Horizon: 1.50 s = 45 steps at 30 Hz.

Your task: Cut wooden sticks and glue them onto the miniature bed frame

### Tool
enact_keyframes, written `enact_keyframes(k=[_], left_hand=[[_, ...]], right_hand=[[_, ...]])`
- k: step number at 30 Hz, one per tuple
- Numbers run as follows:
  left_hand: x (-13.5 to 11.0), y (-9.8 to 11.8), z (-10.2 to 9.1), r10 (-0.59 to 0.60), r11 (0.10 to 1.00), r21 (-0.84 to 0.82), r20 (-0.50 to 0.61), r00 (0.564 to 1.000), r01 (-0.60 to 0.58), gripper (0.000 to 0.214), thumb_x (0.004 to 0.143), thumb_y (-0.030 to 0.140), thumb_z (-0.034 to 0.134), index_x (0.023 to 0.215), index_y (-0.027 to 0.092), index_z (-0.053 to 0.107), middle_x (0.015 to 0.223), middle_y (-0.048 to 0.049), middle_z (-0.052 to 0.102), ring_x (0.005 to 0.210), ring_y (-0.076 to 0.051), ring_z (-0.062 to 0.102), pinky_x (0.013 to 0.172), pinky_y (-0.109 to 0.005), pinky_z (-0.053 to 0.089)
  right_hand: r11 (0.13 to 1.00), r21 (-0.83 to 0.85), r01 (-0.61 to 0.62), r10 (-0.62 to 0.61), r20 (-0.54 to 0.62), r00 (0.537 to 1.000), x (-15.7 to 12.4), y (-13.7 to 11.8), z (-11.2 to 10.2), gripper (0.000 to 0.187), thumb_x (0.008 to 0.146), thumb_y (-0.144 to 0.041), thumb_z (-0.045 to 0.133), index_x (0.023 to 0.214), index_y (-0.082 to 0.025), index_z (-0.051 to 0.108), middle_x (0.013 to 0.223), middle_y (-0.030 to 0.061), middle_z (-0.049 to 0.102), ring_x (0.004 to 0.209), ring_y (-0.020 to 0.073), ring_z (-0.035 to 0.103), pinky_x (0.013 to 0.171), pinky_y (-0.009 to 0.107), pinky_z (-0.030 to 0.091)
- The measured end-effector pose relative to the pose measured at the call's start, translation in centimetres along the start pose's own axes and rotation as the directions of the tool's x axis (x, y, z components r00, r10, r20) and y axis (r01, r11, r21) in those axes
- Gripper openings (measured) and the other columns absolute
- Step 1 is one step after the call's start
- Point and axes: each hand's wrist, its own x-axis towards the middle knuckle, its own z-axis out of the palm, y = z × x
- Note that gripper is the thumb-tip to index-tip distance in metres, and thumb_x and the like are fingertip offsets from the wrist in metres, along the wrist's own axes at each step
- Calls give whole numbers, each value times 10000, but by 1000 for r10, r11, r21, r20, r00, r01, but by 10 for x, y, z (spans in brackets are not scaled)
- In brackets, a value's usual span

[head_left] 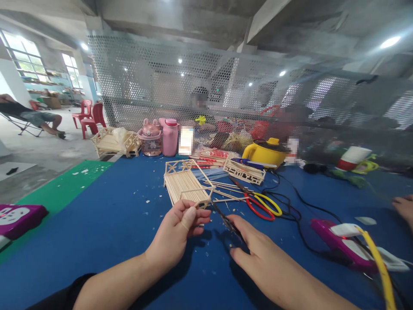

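A small model bed of pale wooden sticks [185,183] stands on the blue table cover [122,224]. My left hand [179,230] is closed, pinching a thin stick at the near corner of the model. My right hand [254,247] lies just to the right, fingers curled around a dark slim tool [227,221] that looks like small scissors or cutters, its tip pointing toward the model's corner. Loose sticks [226,191] lie right of the model.
Red-and-yellow-handled scissors [263,204] and black cables lie to the right, then a pink device [338,243]. At the back stand a stick basket [243,172], yellow pot [266,153], pink bottles [161,137] and another stick model [114,142]. Another person's hand [405,206] shows at the right edge.
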Motion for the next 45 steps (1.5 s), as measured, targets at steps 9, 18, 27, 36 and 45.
enact_keyframes(k=[9, 18, 27, 36, 45], left_hand=[[-2, -1, 1, 27, 989, 146, 57, 998, -35, 321, 733, 459, 636, 759, 163, 513, 728, -14, 641, 674, -111, 591, 521, -182, 439], [-2, -2, 2, 28, 985, 166, 110, 993, -47, 334, 734, 458, 634, 749, 161, 481, 695, -16, 630, 652, -101, 568, 545, -181, 430], [-6, -4, -4, 104, 866, 443, 292, 951, -231, 331, 874, 438, 432, 785, 138, 540, 723, -3, 528, 633, -98, 458, 580, -212, 406], [-5, -4, -4, 171, 823, 438, 414, 894, -361, 258, 908, 363, 401, 952, 155, 547, 840, -16, 549, 755, -123, 472, 676, -218, 391], [-6, -4, -8, 169, 788, 474, 444, 880, -391, 302, 912, 377, 383, 928, 139, 569, 815, -30, 548, 736, -131, 471, 680, -234, 403]], right_hand=[[988, -74, 132, -136, -40, 990, 1, -4, 9, 510, 712, -132, 462, 1209, -240, 494, 1229, 54, 548, 1135, 214, 491, 947, 334, 361], [981, -96, 171, -181, -114, 977, 4, -4, 13, 444, 723, -118, 467, 1141, -253, 532, 1092, 27, 605, 1019, 176, 554, 868, 302, 418], [976, -71, 206, -213, -122, 969, 2, -3, 8, 459, 689, -99, 491, 1119, -244, 561, 1065, 25, 637, 993, 180, 579, 866, 286, 422], [974, -40, 224, -227, -110, 968, 0, -4, 3, 389, 676, -67, 473, 1014, -237, 561, 992, 12, 640, 928, 161, 589, 806, 254, 428], [983, -8, 182, -182, -19, 983, -4, -6, -1, 319, 693, -88, 449, 947, -220, 588, 879, 25, 660, 811, 177, 601, 715, 259, 418]])
